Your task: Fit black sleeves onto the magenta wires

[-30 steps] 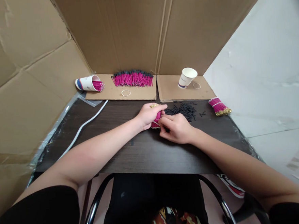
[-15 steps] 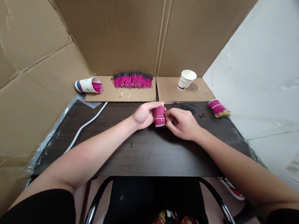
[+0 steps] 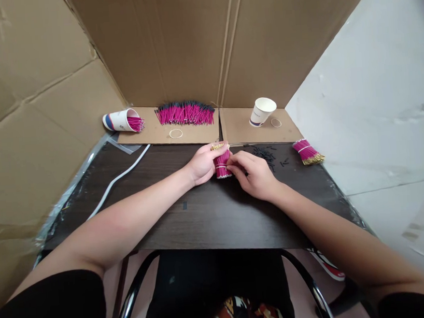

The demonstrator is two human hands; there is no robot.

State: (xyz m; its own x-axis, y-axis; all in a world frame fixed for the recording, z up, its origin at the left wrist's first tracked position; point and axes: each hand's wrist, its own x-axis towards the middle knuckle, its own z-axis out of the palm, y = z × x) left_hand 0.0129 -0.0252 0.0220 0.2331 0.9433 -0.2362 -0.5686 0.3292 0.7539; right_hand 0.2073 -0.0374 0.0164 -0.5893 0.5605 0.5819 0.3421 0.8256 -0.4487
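Observation:
A bundle of magenta wires [image 3: 222, 159], bound with a pale rubber band, stands upright in my left hand [image 3: 202, 165]. Its gold tips point up under my thumb, and silvery ends show at the bottom. My left fingers wrap behind the bundle and are partly hidden. My right hand [image 3: 254, 175] is closed in a pinch against the bundle's right side, at the height of the band. Whatever lies between those fingertips is too small to make out. Just beyond the right hand, small black sleeves [image 3: 264, 156] lie scattered on the dark table [image 3: 209, 222].
Black-tipped magenta wires [image 3: 185, 114] lie in a row on cardboard at the back. A tipped paper cup [image 3: 117, 121] holds more wires. An upright paper cup [image 3: 262, 112] stands right. Another banded bundle [image 3: 308, 151] lies at the right edge. A pale cable [image 3: 121, 177] crosses left.
The bundle has tilted slightly, showing more of its gold tips. My right fingertips have moved left, closer onto the bundle beside the band. The whole view has shifted a little.

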